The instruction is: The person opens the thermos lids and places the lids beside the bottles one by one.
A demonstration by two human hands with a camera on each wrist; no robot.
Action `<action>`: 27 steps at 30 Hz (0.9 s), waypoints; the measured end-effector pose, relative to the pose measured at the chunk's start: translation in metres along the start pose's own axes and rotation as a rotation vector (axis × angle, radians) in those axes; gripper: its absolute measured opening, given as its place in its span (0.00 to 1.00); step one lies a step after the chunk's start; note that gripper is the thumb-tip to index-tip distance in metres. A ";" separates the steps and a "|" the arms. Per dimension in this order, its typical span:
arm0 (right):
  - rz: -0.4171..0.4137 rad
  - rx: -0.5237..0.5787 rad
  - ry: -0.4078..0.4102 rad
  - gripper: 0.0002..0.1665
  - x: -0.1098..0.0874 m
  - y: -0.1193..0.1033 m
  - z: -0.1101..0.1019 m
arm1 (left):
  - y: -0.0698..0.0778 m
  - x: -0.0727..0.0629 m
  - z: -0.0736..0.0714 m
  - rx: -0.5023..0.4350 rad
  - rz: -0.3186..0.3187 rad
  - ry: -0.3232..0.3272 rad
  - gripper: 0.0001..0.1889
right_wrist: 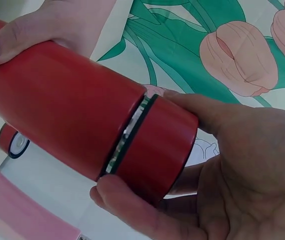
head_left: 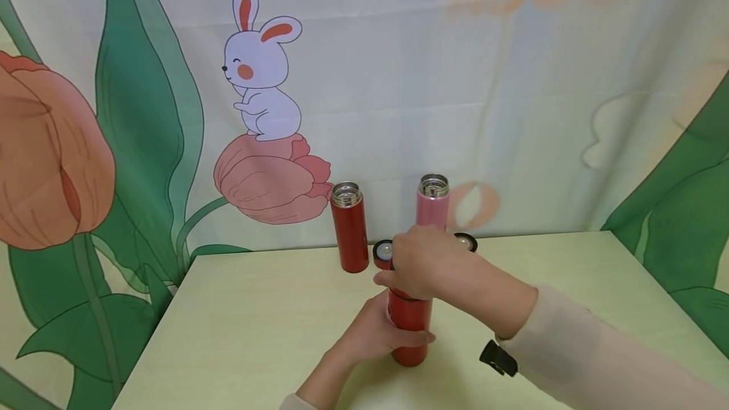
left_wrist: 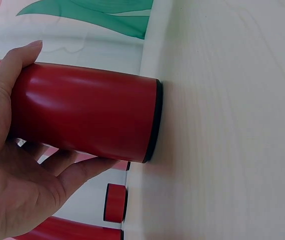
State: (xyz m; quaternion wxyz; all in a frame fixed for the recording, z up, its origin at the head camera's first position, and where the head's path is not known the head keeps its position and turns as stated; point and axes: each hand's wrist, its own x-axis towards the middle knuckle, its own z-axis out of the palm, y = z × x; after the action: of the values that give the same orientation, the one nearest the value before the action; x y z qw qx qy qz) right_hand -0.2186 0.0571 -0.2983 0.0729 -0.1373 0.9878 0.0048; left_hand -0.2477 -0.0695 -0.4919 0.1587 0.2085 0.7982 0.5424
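Observation:
A red thermos flask (head_left: 410, 316) stands upright near the front of the table. My left hand (head_left: 374, 331) grips its lower body from the left, thumb and fingers on opposite sides. From above, my right hand (head_left: 429, 259) holds the flask's red lid (right_wrist: 165, 140), with fingers and thumb around its edge. A narrow silver ring (right_wrist: 128, 131) shows between lid and body in the right wrist view. In the left wrist view the flask's black base (left_wrist: 155, 121) is right at the tabletop.
Behind, a lidless red flask (head_left: 353, 239) and a lidless pink flask (head_left: 433, 211) stand at the table's back edge. A red lid (head_left: 380, 263) lies upturned between them, and another lid (head_left: 468, 242) sits right of the pink flask. A printed curtain (head_left: 364, 81) hangs behind.

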 end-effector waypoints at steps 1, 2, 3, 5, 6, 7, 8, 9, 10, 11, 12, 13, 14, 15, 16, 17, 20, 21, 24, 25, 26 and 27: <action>-0.008 0.007 0.001 0.28 0.000 0.000 0.001 | 0.000 0.000 0.000 -0.004 -0.002 -0.002 0.32; -0.023 0.006 0.006 0.27 0.000 0.001 0.001 | 0.000 0.000 0.000 -0.008 -0.003 -0.004 0.32; -0.032 0.009 0.006 0.26 0.000 0.001 0.001 | 0.000 0.001 0.000 -0.007 -0.003 -0.003 0.32; -0.058 0.010 0.010 0.26 0.000 0.002 0.001 | 0.000 0.001 0.000 -0.003 -0.002 0.000 0.32; -0.074 0.013 0.010 0.25 -0.001 0.003 0.001 | 0.000 0.001 0.000 0.002 -0.002 0.004 0.32; -0.082 0.017 0.006 0.25 -0.001 0.003 0.001 | 0.000 0.002 0.000 0.006 -0.002 0.006 0.33; -0.090 0.021 0.004 0.24 -0.001 0.004 0.000 | 0.000 0.002 0.000 0.012 0.000 0.009 0.33; -0.095 0.028 0.000 0.24 -0.001 0.005 0.000 | 0.001 0.002 0.000 0.018 0.002 0.011 0.33; -0.102 0.034 -0.003 0.23 -0.001 0.006 0.000 | 0.001 0.002 0.000 0.021 0.004 0.012 0.33; -0.109 0.039 -0.007 0.22 -0.001 0.006 0.000 | 0.001 0.003 0.000 0.024 0.005 0.012 0.33; -0.115 0.043 -0.010 0.22 -0.001 0.007 0.000 | 0.001 0.003 0.000 0.027 0.006 0.012 0.33; -0.121 0.047 -0.013 0.21 0.000 0.008 -0.001 | 0.001 0.003 0.000 0.029 0.007 0.011 0.33; -0.130 0.049 -0.016 0.20 0.000 0.010 -0.001 | 0.001 0.004 0.000 0.031 0.007 0.011 0.33; -0.139 0.054 -0.017 0.19 0.000 0.011 -0.001 | 0.002 0.004 0.000 0.032 0.007 0.011 0.33; -0.147 0.058 -0.020 0.18 0.000 0.012 -0.001 | 0.002 0.004 0.000 0.030 0.006 0.011 0.33; -0.155 0.061 -0.023 0.17 0.000 0.013 -0.001 | 0.002 0.004 0.000 0.028 0.005 0.009 0.34; -0.177 0.079 -0.036 0.16 0.000 0.016 -0.003 | 0.002 0.005 -0.001 0.009 0.005 0.003 0.34; -0.185 0.087 -0.041 0.16 0.000 0.017 -0.004 | 0.002 0.006 -0.001 0.005 0.006 0.001 0.34; -0.212 0.102 -0.055 0.15 0.001 0.020 -0.006 | 0.002 0.007 -0.001 -0.001 0.014 -0.002 0.34; -0.222 0.104 -0.057 0.15 0.001 0.021 -0.006 | 0.002 0.008 -0.001 -0.002 0.016 -0.003 0.34; -0.229 0.108 -0.062 0.14 0.002 0.022 -0.007 | 0.002 0.008 -0.001 -0.001 0.019 -0.004 0.34; -0.236 0.112 -0.067 0.14 0.002 0.023 -0.007 | 0.002 0.008 -0.001 -0.001 0.022 -0.005 0.34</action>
State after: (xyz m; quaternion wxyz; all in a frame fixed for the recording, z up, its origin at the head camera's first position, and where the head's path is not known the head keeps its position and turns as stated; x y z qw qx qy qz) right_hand -0.2276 0.0784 -0.2917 0.1136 -0.2480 0.9606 -0.0542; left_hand -0.2549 -0.0655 -0.4903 0.1547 0.2184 0.7954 0.5438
